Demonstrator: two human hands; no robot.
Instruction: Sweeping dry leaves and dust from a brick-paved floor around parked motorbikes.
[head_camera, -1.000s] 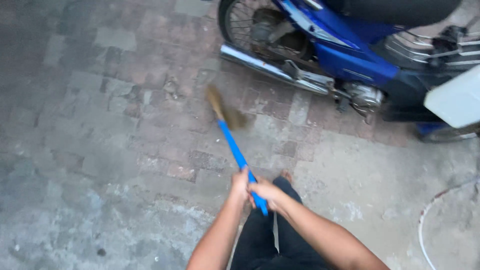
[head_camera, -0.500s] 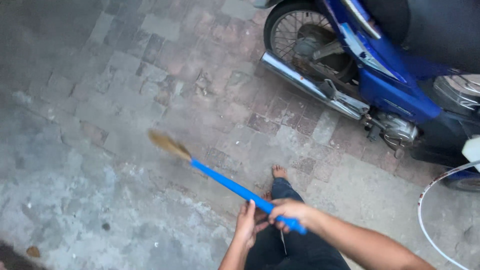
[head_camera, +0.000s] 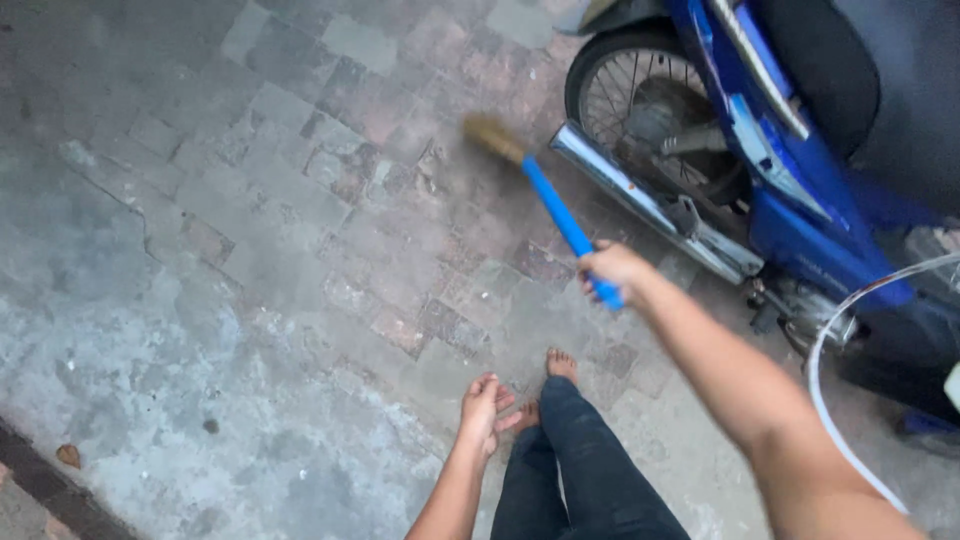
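Head view, looking down at paved ground. Right hand (head_camera: 612, 268) is closed around the lower end of the blue broom handle (head_camera: 560, 215), arm stretched forward; fingers wrapped fully round the shaft. Left hand (head_camera: 483, 407) hangs free beside the dark trousers (head_camera: 575, 455), fingers loosely curled and part open, holding nothing.

Change since half a second ago: both hands were on the handle then, bristles out to the left over the grey concrete. Now the left hand has let go and the broom is swung one-handed to the upper right. Straw bristle head (head_camera: 492, 136) is blurred with motion and sits just beside the chrome exhaust pipe (head_camera: 640, 205) of the blue motorcycle (head_camera: 790, 190), close to the rear wheel (head_camera: 650, 100); whether it touches the brick paving (head_camera: 330, 150) cannot be told.

Reading: the sweep has moved from open floor to the strip along the motorcycle, a one-handed reach.

Also noted: bare foot (head_camera: 560, 364) on the paving, a white hose (head_camera: 830, 400) curving at right, a dry leaf (head_camera: 68, 455) at lower left.
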